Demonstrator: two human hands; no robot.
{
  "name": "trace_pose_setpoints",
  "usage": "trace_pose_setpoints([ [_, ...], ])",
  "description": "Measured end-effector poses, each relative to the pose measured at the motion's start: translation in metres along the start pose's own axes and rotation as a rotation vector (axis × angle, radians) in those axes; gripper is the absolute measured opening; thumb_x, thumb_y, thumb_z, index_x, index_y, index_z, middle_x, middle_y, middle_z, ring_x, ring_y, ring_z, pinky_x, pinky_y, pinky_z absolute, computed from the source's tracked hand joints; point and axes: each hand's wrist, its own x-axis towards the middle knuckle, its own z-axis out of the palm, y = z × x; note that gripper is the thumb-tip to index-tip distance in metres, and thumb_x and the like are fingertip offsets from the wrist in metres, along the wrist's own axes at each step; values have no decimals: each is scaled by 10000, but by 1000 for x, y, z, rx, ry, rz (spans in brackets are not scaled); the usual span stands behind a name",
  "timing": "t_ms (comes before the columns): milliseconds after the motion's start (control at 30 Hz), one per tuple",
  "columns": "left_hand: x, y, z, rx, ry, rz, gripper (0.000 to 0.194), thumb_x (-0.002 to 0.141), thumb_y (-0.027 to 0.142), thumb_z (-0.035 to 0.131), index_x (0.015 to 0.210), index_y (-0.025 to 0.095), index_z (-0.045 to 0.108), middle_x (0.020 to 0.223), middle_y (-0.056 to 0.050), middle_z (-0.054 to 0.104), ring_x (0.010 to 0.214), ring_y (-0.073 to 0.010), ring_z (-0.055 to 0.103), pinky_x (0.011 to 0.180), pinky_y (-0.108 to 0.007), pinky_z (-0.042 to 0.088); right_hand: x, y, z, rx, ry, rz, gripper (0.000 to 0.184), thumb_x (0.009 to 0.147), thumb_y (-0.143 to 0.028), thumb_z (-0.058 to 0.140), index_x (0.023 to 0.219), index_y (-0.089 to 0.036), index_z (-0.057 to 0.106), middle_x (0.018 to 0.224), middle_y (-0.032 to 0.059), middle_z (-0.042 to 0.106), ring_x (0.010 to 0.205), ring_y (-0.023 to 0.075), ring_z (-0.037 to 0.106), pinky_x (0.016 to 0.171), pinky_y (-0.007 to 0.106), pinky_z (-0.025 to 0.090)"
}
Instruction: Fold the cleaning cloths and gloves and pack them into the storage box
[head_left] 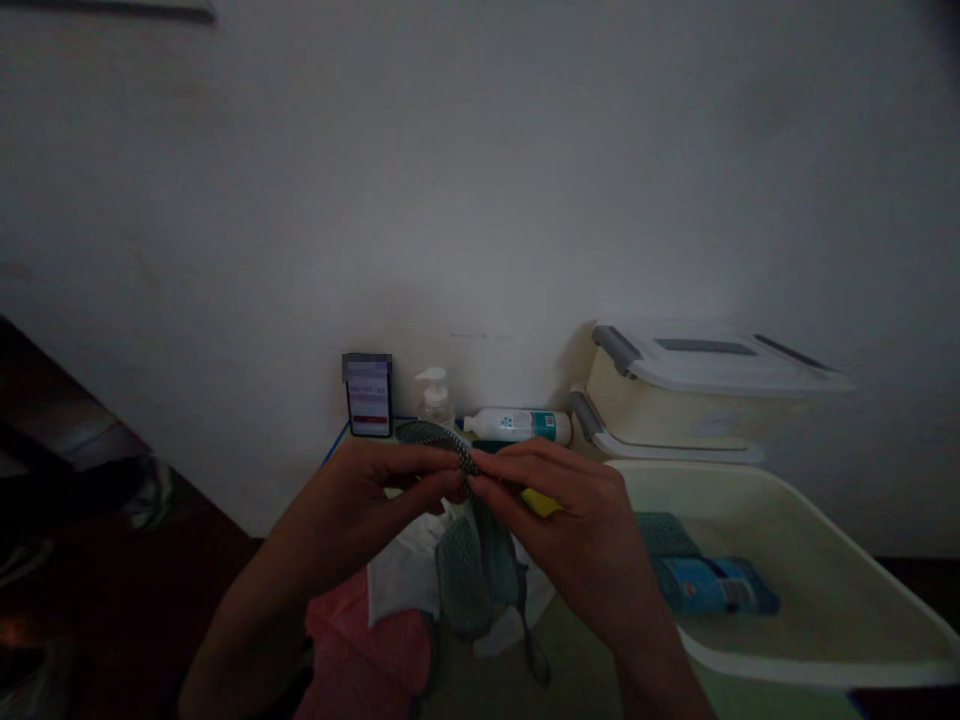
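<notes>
My left hand (397, 490) and my right hand (566, 500) meet at the middle, thumbs and fingertips pinched on a grey-green textured cloth (463, 580). Its upper end, with a black-and-white checked edge, rises above my fingers and leans left. The lower part hangs in folds below, and a thin dark loop dangles near it. Behind and beneath lie white cloth (401, 575) and a red cloth (367, 645). A bit of something yellow (541, 502) shows behind my right fingers. The dim light blurs the cloth's exact shape.
Against the wall stand a phone (370, 400), a clear pump bottle (433, 398) and a white bottle (517, 424) lying on its side. At right, a pale basin (810, 540) holds a blue packet (716, 585) and green cloth. Lidded storage boxes (690, 400) sit behind it.
</notes>
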Motion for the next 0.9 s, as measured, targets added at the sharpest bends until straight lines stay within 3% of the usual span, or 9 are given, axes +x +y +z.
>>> trace_pose_setpoints([
  [167,0,-1,0,-82,-7,13,203,833,200,602,975,233,743,781,17,758,653,-109,673,617,-181,542,1,0,0,33,8,12,216,809,-148,651,992,-245,712,878,5,725,778,129,675,714,261,551],
  [500,-1,-1,-1,-31,-2,-1,183,848,200,578,912,214,749,713,20,737,643,-108,658,605,-180,524,1,-1,1,23,10,15,211,816,-135,637,987,-235,710,886,7,718,781,125,664,711,259,538],
  [900,2,-2,-1,-104,-35,-1,211,851,187,569,964,224,744,705,30,732,647,-97,653,601,-156,512,2,-1,4,20,32,-12,188,793,-110,662,962,-160,728,852,20,722,757,105,666,697,215,523],
])
